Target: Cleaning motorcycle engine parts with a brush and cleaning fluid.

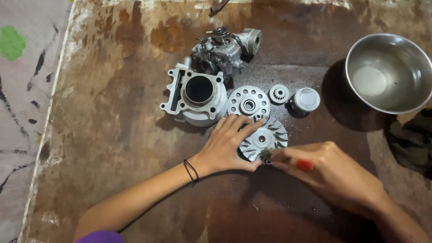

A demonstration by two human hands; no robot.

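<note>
The left hand [229, 144] lay flat with its fingers spread, pressing on the near-left edge of a finned variator pulley [265, 137] that sat on the stained, rusty worktop [117, 135] – a thin black band circled that wrist. The right hand [328, 173] was closed around a small brush with a red handle [303, 165], its tip touching the pulley's near rim (the bristles were too blurred to make out). Just behind the pulley lay a toothed gear disc [248, 102], with a smaller gear [279, 93] and a piston [306, 100] to its right. An engine cylinder block [195, 96] stood just left of the disc, and a carburetor [225, 49] lay behind that. A steel bowl [391, 72] sat well apart at the far right – beside a dark cloth [411, 137]
</note>
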